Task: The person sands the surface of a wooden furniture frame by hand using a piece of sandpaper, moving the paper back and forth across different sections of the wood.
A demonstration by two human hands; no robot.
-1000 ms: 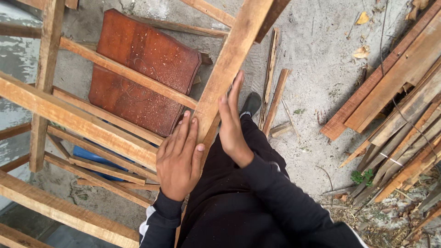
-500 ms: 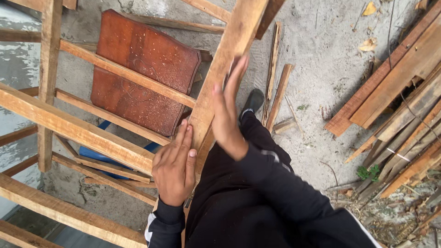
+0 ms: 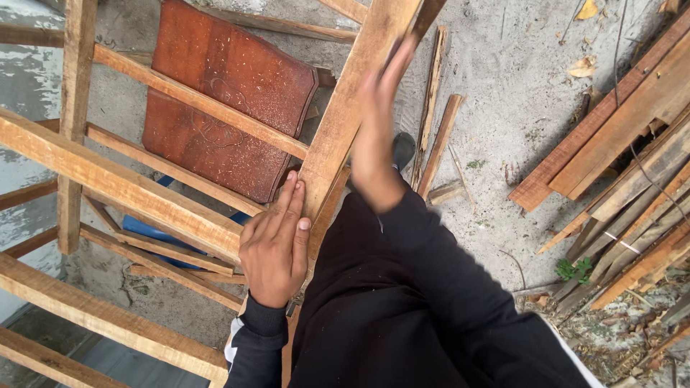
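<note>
Left hand [image 3: 274,248] pressed flat, fingers open, steadying the plank [image 3: 352,108]; right hand [image 3: 377,136] blurred, open along its edge, gripping nothing.

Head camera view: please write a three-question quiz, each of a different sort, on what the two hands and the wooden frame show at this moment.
1. True or false: the left hand lies flat with its fingers against the long plank.
2. Multiple choice: what lies on the ground behind the wooden frame? A) a reddish-brown slab B) a metal bucket C) a coil of rope
3. Short answer: where in the picture is the pile of planks?

Key
1. True; the right hand, blurred, is along the same plank's other edge.
2. A, the reddish-brown slab.
3. At the right, on the sandy ground.
</note>
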